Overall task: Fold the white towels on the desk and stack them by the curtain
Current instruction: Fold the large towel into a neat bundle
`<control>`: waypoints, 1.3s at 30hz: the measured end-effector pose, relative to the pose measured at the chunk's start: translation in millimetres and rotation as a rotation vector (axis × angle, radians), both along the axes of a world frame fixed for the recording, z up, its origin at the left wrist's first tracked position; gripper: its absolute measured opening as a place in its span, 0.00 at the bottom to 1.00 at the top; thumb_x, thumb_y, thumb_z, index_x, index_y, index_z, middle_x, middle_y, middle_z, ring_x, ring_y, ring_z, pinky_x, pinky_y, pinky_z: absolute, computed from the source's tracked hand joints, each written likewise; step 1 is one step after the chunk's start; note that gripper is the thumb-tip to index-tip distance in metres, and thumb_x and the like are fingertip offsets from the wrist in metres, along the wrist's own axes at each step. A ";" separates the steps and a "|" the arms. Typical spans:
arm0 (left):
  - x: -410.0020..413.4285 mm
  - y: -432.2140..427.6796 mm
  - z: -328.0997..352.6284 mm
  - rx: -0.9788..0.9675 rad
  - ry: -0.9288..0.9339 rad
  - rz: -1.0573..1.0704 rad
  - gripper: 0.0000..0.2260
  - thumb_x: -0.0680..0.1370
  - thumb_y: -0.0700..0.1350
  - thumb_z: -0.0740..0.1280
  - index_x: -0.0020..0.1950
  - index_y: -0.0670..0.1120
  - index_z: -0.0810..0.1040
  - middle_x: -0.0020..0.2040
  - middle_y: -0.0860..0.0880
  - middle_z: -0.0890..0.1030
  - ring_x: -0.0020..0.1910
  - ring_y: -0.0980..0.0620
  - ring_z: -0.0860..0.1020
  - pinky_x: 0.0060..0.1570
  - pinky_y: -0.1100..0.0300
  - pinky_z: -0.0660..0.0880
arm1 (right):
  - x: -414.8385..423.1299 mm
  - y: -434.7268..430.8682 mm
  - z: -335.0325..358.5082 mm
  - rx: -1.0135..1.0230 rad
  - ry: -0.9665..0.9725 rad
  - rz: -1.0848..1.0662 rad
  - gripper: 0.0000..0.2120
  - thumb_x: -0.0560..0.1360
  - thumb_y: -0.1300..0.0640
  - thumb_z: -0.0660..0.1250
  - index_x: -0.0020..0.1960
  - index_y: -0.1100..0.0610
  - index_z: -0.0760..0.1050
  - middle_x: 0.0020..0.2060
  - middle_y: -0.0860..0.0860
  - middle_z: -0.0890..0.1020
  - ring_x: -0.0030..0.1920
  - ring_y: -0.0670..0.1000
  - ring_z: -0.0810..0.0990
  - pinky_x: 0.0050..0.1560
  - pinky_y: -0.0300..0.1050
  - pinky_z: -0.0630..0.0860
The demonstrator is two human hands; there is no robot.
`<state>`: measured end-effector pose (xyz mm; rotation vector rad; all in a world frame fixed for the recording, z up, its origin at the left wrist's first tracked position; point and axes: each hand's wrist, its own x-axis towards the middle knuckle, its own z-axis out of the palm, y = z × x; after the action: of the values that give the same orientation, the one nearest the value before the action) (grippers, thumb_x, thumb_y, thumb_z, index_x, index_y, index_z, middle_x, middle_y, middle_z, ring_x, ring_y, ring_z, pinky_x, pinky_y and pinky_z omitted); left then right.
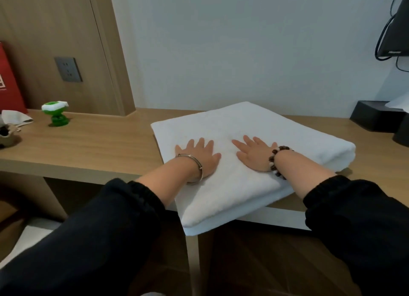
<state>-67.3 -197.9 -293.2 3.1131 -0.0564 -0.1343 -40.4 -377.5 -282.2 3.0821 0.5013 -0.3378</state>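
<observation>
A white towel (276, 132) lies folded in thick layers on the wooden desk (99, 145), its near corner hanging over the desk's front edge. My left hand (199, 157) lies flat on the towel's left part, fingers spread and straight. My right hand (254, 155) presses flat beside it, palm down, a short gap between the two. Both wrists wear bracelets and both sleeves are dark. No curtain is in view.
A green and white figurine (56, 114) stands at the back left of the desk, near a red box (10, 81) and some crumpled cloth (15, 120). A black box (376, 116) sits at the right, under a monitor (396, 30). A wall socket (68, 69) is on the wood panel.
</observation>
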 end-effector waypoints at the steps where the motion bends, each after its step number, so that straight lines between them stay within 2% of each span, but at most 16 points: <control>1: -5.2 1.2 -1.9 -0.010 -0.021 -0.005 0.26 0.81 0.59 0.43 0.78 0.53 0.45 0.78 0.52 0.45 0.77 0.46 0.46 0.72 0.39 0.46 | -7.6 -3.6 2.9 0.020 0.010 0.041 0.25 0.81 0.41 0.41 0.76 0.41 0.40 0.77 0.47 0.41 0.76 0.52 0.41 0.72 0.64 0.42; 3: -15.2 0.7 -1.0 -0.006 -0.054 -0.040 0.26 0.81 0.58 0.43 0.78 0.52 0.46 0.78 0.52 0.45 0.77 0.47 0.45 0.72 0.39 0.46 | -27.5 -18.3 8.8 0.081 0.064 0.136 0.29 0.78 0.35 0.43 0.76 0.41 0.42 0.77 0.46 0.42 0.76 0.50 0.41 0.73 0.59 0.41; 5: -27.5 -4.8 1.0 0.008 -0.094 -0.086 0.25 0.81 0.57 0.44 0.77 0.48 0.51 0.78 0.51 0.49 0.76 0.46 0.48 0.71 0.40 0.50 | -50.0 -39.7 9.3 0.099 0.093 0.219 0.36 0.71 0.28 0.44 0.76 0.39 0.42 0.77 0.43 0.42 0.76 0.46 0.41 0.73 0.54 0.40; 7: -43.2 -15.9 1.8 -0.005 -0.119 -0.150 0.26 0.81 0.59 0.45 0.74 0.45 0.56 0.76 0.49 0.55 0.75 0.46 0.52 0.69 0.39 0.54 | -69.4 -58.0 2.1 0.024 0.004 0.277 0.43 0.67 0.24 0.51 0.75 0.37 0.39 0.76 0.40 0.41 0.75 0.44 0.40 0.73 0.52 0.39; 9: -60.9 -30.0 0.0 -0.014 -0.112 -0.214 0.34 0.77 0.66 0.45 0.75 0.44 0.53 0.77 0.48 0.53 0.75 0.46 0.50 0.69 0.39 0.53 | -76.2 -65.1 -6.9 -0.049 -0.116 0.296 0.49 0.65 0.27 0.62 0.75 0.37 0.37 0.75 0.39 0.42 0.75 0.44 0.41 0.73 0.53 0.40; 11: -77.1 -43.6 -4.1 -0.028 -0.103 -0.251 0.43 0.72 0.73 0.47 0.77 0.45 0.47 0.78 0.48 0.48 0.76 0.46 0.46 0.70 0.38 0.48 | -72.8 -60.9 -10.7 -0.077 -0.157 0.268 0.52 0.63 0.30 0.67 0.75 0.38 0.38 0.76 0.41 0.43 0.75 0.45 0.42 0.73 0.54 0.43; 13: -88.6 -52.8 -10.7 0.001 -0.132 -0.267 0.49 0.68 0.76 0.50 0.77 0.45 0.42 0.78 0.47 0.44 0.76 0.46 0.43 0.69 0.36 0.44 | -66.2 -55.0 -10.8 -0.074 -0.145 0.238 0.53 0.62 0.30 0.68 0.75 0.39 0.38 0.76 0.42 0.43 0.76 0.46 0.43 0.73 0.56 0.45; 15: -92.0 -57.3 -17.6 0.072 -0.170 -0.278 0.51 0.68 0.75 0.56 0.77 0.45 0.39 0.78 0.47 0.41 0.76 0.44 0.40 0.68 0.34 0.43 | -61.5 -53.6 -10.4 -0.060 -0.124 0.229 0.53 0.62 0.30 0.68 0.75 0.39 0.39 0.76 0.42 0.44 0.76 0.46 0.43 0.73 0.59 0.47; 18: -86.0 -57.6 -20.1 0.160 -0.177 -0.292 0.54 0.67 0.67 0.68 0.76 0.45 0.37 0.77 0.46 0.40 0.76 0.42 0.40 0.67 0.32 0.47 | -57.8 -54.9 -10.3 -0.039 -0.102 0.238 0.52 0.62 0.29 0.68 0.75 0.38 0.39 0.76 0.43 0.44 0.76 0.46 0.43 0.72 0.61 0.48; 20: -78.2 -55.5 -16.8 0.147 -0.153 -0.299 0.54 0.66 0.63 0.72 0.76 0.47 0.39 0.77 0.48 0.41 0.76 0.43 0.42 0.66 0.31 0.49 | -55.0 -54.0 -7.6 -0.041 -0.083 0.242 0.52 0.62 0.30 0.68 0.75 0.38 0.40 0.76 0.43 0.44 0.76 0.46 0.43 0.72 0.62 0.49; 29: -37.0 -35.2 11.9 0.090 0.057 -0.365 0.53 0.63 0.65 0.73 0.77 0.53 0.45 0.77 0.54 0.48 0.76 0.48 0.45 0.68 0.32 0.52 | -32.2 -39.8 9.4 -0.024 0.073 0.224 0.53 0.63 0.33 0.72 0.75 0.38 0.39 0.76 0.44 0.41 0.76 0.49 0.40 0.73 0.64 0.45; 32: -19.4 -31.1 26.6 0.118 0.145 -0.377 0.53 0.60 0.67 0.73 0.76 0.55 0.48 0.77 0.55 0.53 0.76 0.50 0.51 0.70 0.38 0.57 | -21.0 -34.3 16.2 -0.013 0.121 0.239 0.54 0.64 0.35 0.73 0.76 0.40 0.39 0.77 0.48 0.42 0.76 0.51 0.41 0.75 0.57 0.44; 34: -10.3 -30.1 36.5 0.140 0.177 -0.386 0.51 0.60 0.67 0.74 0.76 0.53 0.53 0.74 0.52 0.59 0.74 0.49 0.58 0.70 0.45 0.61 | -11.9 -30.7 18.7 -0.017 0.143 0.226 0.54 0.64 0.35 0.73 0.76 0.40 0.39 0.77 0.48 0.41 0.76 0.51 0.41 0.75 0.55 0.44; 37: 0.3 -26.9 49.8 0.181 0.170 -0.335 0.45 0.61 0.66 0.74 0.72 0.48 0.64 0.68 0.49 0.70 0.65 0.47 0.70 0.64 0.50 0.69 | 2.5 -23.9 18.8 -0.005 0.140 0.184 0.53 0.64 0.34 0.72 0.76 0.40 0.41 0.77 0.48 0.42 0.76 0.51 0.44 0.75 0.56 0.47; 39: 7.2 -21.0 55.4 0.226 0.134 -0.280 0.42 0.62 0.67 0.73 0.69 0.47 0.68 0.64 0.49 0.74 0.62 0.47 0.74 0.61 0.52 0.71 | 12.5 -15.8 16.6 0.023 0.110 0.149 0.52 0.65 0.35 0.72 0.76 0.41 0.42 0.77 0.49 0.42 0.76 0.52 0.46 0.75 0.55 0.47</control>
<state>-60.1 -218.9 -237.8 3.2906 -0.5086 -0.3787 -27.8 -393.3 -265.6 3.0366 0.7380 -0.5033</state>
